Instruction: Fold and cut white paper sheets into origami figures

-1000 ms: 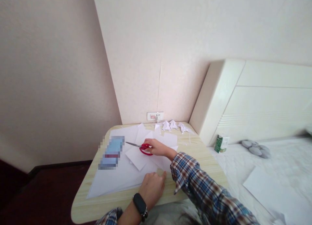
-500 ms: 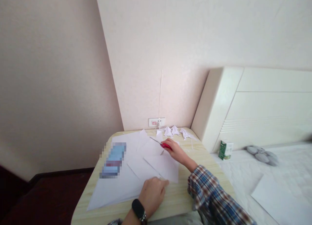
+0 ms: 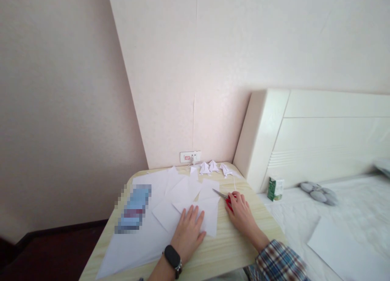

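My left hand (image 3: pixel 190 228), with a black band on the wrist, lies flat with spread fingers on a white paper sheet (image 3: pixel 209 217). My right hand (image 3: pixel 240 212) is closed around the red handles of a pair of scissors (image 3: pixel 224 195), low at the right of the table. The blades point left and away, over the edge of a paper piece. Other white sheets (image 3: pixel 131 248) overlap beneath and to the left. Several folded paper figures (image 3: pixel 213 166) stand along the back edge of the table.
A blurred-out bluish rectangle (image 3: pixel 135 208) lies on the sheets at the left of the wooden table (image 3: pixel 225 250). Behind it is a wall socket (image 3: pixel 190 156) with a plug. On the bed at right are a green-and-white box (image 3: pixel 275 188), a grey flower-shaped item (image 3: pixel 318 192) and paper (image 3: pixel 344 248).
My right hand has moved right and toward me with the scissors, off the middle of the papers. My left hand has gone from curled fingers to flat and spread, further onto the paper.
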Demonstrator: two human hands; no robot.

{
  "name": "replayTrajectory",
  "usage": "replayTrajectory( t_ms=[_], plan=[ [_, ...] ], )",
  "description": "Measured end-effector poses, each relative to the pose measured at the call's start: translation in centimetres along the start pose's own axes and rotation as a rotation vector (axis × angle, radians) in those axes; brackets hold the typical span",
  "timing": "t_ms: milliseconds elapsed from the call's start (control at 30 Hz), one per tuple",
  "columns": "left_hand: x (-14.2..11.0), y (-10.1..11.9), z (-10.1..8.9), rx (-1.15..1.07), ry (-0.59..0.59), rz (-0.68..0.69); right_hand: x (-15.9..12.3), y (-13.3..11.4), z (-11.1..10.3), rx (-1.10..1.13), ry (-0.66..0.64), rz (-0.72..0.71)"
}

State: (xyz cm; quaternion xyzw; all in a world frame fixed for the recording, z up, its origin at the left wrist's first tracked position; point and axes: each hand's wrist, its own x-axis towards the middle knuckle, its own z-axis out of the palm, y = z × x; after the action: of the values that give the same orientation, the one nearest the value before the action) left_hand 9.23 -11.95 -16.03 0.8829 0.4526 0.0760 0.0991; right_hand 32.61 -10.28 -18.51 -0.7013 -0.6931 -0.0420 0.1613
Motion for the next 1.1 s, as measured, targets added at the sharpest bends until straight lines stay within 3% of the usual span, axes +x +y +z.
replayTrajectory(
  t_ms=[167, 300, 433, 533, 667, 733, 900, 1033, 1100],
  plan=[
    [0.1, 0.2, -0.7, -0.003, -0.069, 0.01, -0.6, -1.3, -0.9, -0.01, -0.025, -0.039],
    [-0.2, 0.2, -1.9, -0.099, -0.035, 0.002, -1.2, -3.4, -2.5, 0.083, -0.048, -0.21],
    [-1.1, -0.4, -4.1, -0.312, 0.179, -0.011, -1.0, -5.9, -3.9, 0.196, -0.021, -0.374],
    [-2.4, -0.8, -6.1, -0.527, 0.385, -0.04, -0.9, -7.2, -5.0, 0.276, 0.051, -0.408],
    [-3.8, -0.3, -7.2, -0.856, 0.699, -0.26, -1.5, -8.5, -6.6, 0.344, 0.182, -0.368],
    [-3.8, 0.5, -6.8, -1.048, 0.768, -0.379, -2.0, -9.1, -6.9, 0.362, 0.229, -0.37],
    [-2.5, 1.8, -6.2, -1.384, 0.677, -0.464, -2.4, -10.9, -6.4, 0.399, 0.269, -0.415],
    [-2.0, 0.2, -8.4, -1.404, 0.636, -0.44, -2.4, -11.6, -6.6, 0.448, 0.223, -0.49],
    [-1.9, -0.8, -9.6, -1.382, 0.629, -0.408, -2.4, -11.5, -7.3, 0.568, 0.102, -0.496]
  ],
)
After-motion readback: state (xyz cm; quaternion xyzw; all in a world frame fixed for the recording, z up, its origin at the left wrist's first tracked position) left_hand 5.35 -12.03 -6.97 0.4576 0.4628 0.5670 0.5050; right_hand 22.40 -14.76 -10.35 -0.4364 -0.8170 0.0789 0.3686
